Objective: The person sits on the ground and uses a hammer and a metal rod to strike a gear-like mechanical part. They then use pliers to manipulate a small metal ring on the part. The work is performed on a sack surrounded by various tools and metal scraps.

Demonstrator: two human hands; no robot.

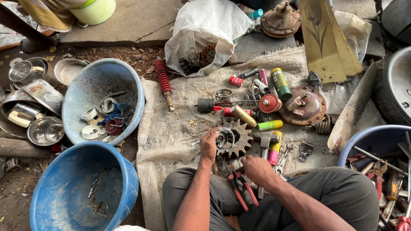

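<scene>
My left hand (209, 144) grips the edge of a rusty toothed sprocket (235, 137) with a grey hub, which rests on the sackcloth (180, 124) in front of my knees. Just below and to the right, my right hand (256, 167) is closed over small dark parts; what it holds is hidden under the fingers. Red-handled pliers (242, 191) lie on my lap right under that hand. A hammer (264, 145) lies to the right of the sprocket, and a spanner (284, 157) beside it.
Two blue basins (75, 96) (47, 192) sit at left, one with rings and caps, one with several bolts. Steel bowls (30, 70) crowd the far left. A red coil shock absorber (163, 79), screwdrivers, cans, a rusty domed cover (306, 107) and a tool tub (364, 137) surround the cloth.
</scene>
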